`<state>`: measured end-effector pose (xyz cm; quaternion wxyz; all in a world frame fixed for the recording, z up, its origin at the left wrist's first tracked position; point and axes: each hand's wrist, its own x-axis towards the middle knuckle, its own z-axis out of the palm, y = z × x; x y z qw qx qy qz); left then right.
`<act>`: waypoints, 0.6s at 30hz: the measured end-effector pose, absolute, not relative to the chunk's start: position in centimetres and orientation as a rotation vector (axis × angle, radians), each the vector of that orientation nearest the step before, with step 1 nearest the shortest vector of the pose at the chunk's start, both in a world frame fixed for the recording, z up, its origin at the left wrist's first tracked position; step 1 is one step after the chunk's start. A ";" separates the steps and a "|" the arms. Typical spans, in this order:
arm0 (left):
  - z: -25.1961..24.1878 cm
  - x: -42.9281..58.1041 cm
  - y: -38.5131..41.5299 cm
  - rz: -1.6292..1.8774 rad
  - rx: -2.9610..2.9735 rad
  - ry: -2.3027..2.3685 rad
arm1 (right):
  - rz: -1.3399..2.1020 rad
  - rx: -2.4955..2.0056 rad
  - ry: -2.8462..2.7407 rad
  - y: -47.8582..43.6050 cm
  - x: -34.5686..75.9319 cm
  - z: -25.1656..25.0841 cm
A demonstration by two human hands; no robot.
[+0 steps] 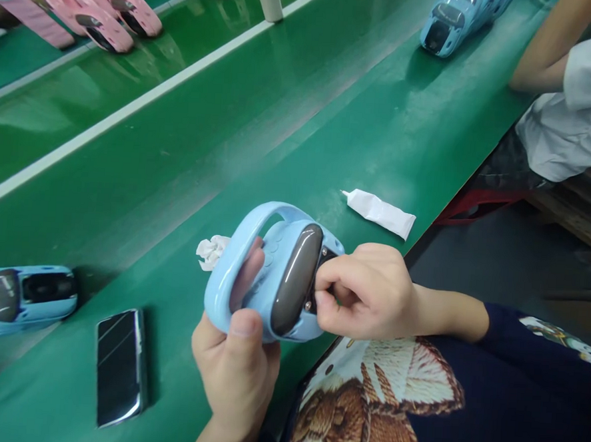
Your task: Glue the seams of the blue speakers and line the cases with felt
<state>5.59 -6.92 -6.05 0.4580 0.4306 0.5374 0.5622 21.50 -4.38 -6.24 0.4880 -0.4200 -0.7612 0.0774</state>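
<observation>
Blue toy car (218,290) sits up close in our two hands, tipped up above the green work bench (290,147); our left hand (233,377) wraps around it from below, thumb in front, one finger showing through its gap; our right hand (366,292) pinches a dark edge beside the shiny gray window (296,279), fingers pressed together; white tissue (212,251) peeks out just behind the car; a white tube (379,213) lies near; a phone (120,367) and a second blue car (20,294) rest to our left; far off we see a third blue car (442,23), pink cars (88,8), and a co-worker's arm (540,62) by a white sleeve (582,112).
</observation>
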 end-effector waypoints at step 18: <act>-5.3 5.5 -5.9 1.375 0.922 1.204 | 0.436 -0.996 -1.863 -5.1 22.6 -5.5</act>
